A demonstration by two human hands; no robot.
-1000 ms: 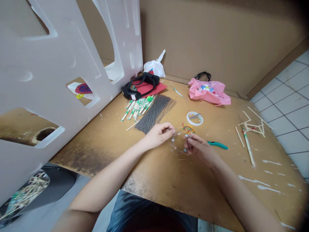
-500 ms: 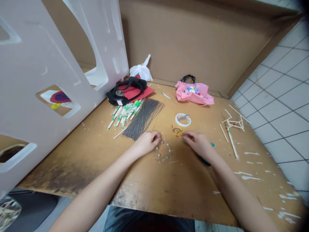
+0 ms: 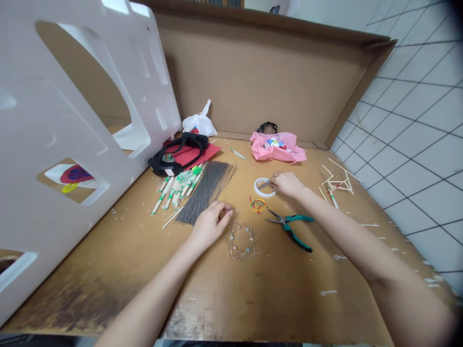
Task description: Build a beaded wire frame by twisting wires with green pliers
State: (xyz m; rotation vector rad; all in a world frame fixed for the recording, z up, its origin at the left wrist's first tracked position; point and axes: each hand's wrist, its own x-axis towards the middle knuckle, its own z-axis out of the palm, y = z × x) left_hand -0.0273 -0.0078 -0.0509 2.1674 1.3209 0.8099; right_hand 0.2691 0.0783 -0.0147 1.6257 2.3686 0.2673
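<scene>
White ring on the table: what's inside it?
Short grey wire pieces show inside the white ring. The right hand covers their right ends and the ring's upper-right edge, so anything beneath it there can't be seen.

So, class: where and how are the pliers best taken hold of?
Probably by both handles, coming from the right: the pliers lie flat, their handles spread apart toward that side, while the metal nose points left.
</scene>
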